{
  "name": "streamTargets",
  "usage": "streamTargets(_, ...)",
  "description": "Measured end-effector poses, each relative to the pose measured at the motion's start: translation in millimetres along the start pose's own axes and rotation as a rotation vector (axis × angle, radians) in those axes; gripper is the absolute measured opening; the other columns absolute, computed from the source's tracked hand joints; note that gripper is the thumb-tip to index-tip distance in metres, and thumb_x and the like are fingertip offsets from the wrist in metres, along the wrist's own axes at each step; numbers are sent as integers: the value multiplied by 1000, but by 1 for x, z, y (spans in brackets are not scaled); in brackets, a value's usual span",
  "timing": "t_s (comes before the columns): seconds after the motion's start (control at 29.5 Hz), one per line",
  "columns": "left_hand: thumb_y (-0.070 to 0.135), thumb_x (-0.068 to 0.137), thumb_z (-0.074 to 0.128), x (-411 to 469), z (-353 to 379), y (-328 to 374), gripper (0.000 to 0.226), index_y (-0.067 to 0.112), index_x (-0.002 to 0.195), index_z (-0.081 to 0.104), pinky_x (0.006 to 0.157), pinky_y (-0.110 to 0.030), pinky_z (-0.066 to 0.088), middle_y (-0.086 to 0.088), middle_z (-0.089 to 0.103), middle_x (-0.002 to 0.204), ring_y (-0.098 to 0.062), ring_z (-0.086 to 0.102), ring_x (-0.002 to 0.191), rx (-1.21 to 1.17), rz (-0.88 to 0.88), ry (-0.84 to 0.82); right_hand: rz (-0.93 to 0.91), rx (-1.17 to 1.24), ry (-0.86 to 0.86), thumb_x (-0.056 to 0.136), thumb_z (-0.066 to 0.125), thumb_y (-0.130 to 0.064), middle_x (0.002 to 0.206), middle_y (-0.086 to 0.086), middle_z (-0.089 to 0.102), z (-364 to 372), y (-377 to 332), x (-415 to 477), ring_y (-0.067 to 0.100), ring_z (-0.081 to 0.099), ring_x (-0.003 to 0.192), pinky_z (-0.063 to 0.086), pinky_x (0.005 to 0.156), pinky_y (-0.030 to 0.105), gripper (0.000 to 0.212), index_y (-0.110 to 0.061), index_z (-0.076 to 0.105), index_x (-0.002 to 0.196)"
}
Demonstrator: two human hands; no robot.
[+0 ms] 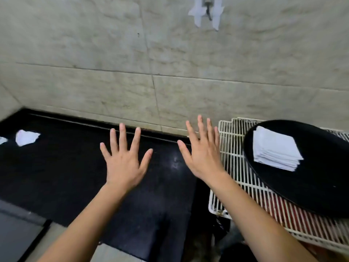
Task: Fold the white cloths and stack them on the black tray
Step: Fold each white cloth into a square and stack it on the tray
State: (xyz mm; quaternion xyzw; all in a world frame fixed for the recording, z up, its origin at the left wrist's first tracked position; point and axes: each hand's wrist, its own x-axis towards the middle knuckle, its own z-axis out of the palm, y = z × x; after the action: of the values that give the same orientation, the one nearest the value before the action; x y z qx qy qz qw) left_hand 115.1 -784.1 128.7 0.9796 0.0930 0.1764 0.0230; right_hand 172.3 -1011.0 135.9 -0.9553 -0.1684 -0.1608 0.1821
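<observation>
My left hand (pixel 123 163) and my right hand (pixel 203 156) are both out in front of me, backs up, fingers (pixel 122 135) spread wide and holding nothing. Whether the palms touch the surface below I cannot tell. The left hand is over the middle of the black bench (pixel 56 176); the right hand is over the bench's right end, its outer fingers just beside the near corner of a white wire rack (pixel 234 167). The bench is bare around and between my hands. Its back edge meets a pale tiled wall (pixel 132 72). On the rack sits the black tray (pixel 311 186), and a neat stack of folded white cloths (pixel 276 148) lies on its far part. Well apart to the far left, a loose white cloth (pixel 26 137) lies crumpled on the bench, with another white scrap (pixel 2 140) at the picture's edge.
</observation>
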Motion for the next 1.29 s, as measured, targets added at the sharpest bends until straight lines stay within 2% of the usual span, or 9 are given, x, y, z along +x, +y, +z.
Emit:
streamTargets(0.07,67,93,25,-9,-8,-45,75,30,157,14,110,-71,15,-12,-1,165,-38,-1,150,35,-45,24,-45,-15,-33,100,21,-62,166,12,-8,17,-40,6,35,-11,152,-3,123,54,71,-25,11,159)
streamTargets(0.27,69,92,23,-58,-47,-224,76,30,157,16,110,-71,15,-11,1,165,-39,0,150,78,-270,57,-229,-1,-59,100,23,-62,167,13,-6,75,-222,17,38,-8,152,0,123,55,72,-23,14,159)
streamTargets(0.47,67,89,30,-107,-86,-394,78,27,156,22,108,-72,17,-12,6,165,-40,5,149,131,-399,102,-407,35,-123,100,28,-60,167,14,-2,134,-404,16,38,-4,152,4,123,56,71,-21,16,159)
streamTargets(0.58,68,89,30,-136,-92,-459,80,26,156,20,108,-72,18,-13,5,165,-40,7,149,180,-435,87,-496,35,-160,100,29,-59,166,15,-1,160,-473,11,39,-3,152,6,122,56,71,-21,15,159)
streamTargets(0.71,67,91,25,-154,-86,-507,78,25,157,17,110,-70,19,-14,3,165,-39,5,150,181,-497,34,-565,24,-216,100,31,-58,166,15,-1,193,-523,10,38,-2,152,6,123,54,71,-21,15,159)
streamTargets(0.88,68,93,20,-152,-58,-565,77,26,158,12,113,-68,19,-12,-3,165,-37,2,151,149,-579,-45,-595,26,-294,99,30,-57,166,17,6,250,-575,24,40,5,152,16,122,55,71,-20,19,158)
streamTargets(1.02,67,93,24,-119,-43,-631,77,24,157,18,109,-69,25,-15,7,164,-41,13,149,224,-549,-85,-600,68,-300,99,33,-57,165,18,8,299,-619,51,40,7,152,16,122,55,71,-19,21,158)
streamTargets(1.12,67,92,24,-74,-26,-688,78,25,157,18,109,-68,24,-14,8,164,-39,13,149,246,-554,-130,-570,87,-315,98,30,-57,165,17,7,343,-655,97,41,7,152,15,122,55,71,-19,20,158)
streamTargets(1.29,66,93,24,-35,-20,-744,76,23,156,22,109,-66,26,-14,12,164,-39,14,149,285,-517,-169,-531,95,-360,99,28,-55,166,16,2,377,-691,140,40,4,152,10,122,52,71,-19,13,158)
